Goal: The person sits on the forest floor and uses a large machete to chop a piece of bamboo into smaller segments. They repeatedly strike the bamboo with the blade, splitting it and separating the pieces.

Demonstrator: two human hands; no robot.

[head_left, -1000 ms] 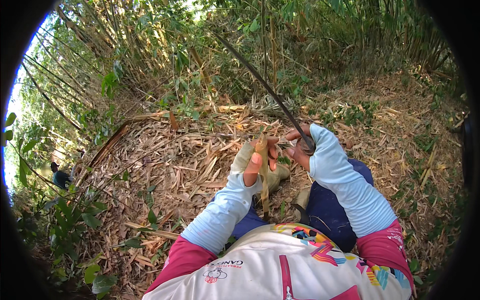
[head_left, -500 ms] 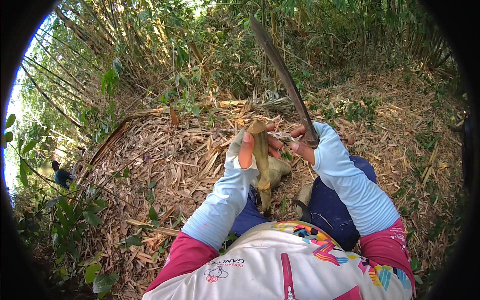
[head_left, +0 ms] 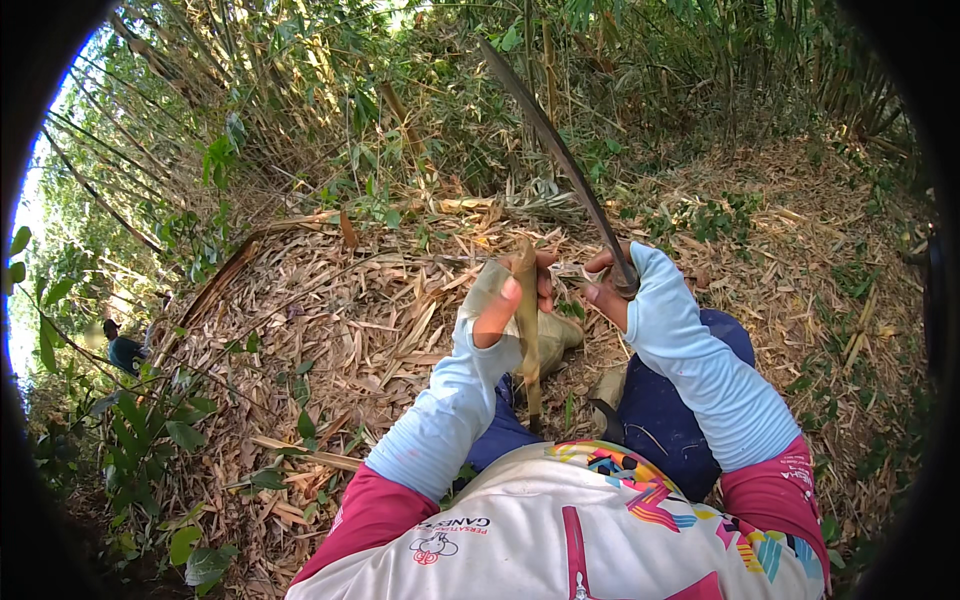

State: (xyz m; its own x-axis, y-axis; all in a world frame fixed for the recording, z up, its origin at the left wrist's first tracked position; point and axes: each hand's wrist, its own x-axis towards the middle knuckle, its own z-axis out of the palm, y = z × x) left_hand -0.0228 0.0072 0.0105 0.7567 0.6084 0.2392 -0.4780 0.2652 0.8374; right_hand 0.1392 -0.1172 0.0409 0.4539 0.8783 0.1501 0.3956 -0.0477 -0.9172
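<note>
My left hand [head_left: 494, 318] is closed around a narrow, yellowish-brown piece of bamboo [head_left: 528, 345], its thumb along the near face. The piece stands nearly upright, its lower end close to my shirt. To the right, my right hand [head_left: 606, 288] grips a machete with a long, dark, slightly curved blade [head_left: 562, 150] pointing up and away to the left. The fingers and the light blue sleeve hide its handle. Between the two hands runs a thin pale strand or strip, too small to make out.
Dry bamboo leaves [head_left: 330, 320] cover the sloping ground. My boot [head_left: 555, 345] is just behind the bamboo piece. Bamboo stems and green growth [head_left: 450, 110] stand ahead. Leafy plants [head_left: 150, 440] are at the left, where another person [head_left: 124, 352] is farther off.
The bamboo piece has turned in my left hand, so a narrower side shows, and has shifted slightly right. The machete's tip has swung a little to the left and lower.
</note>
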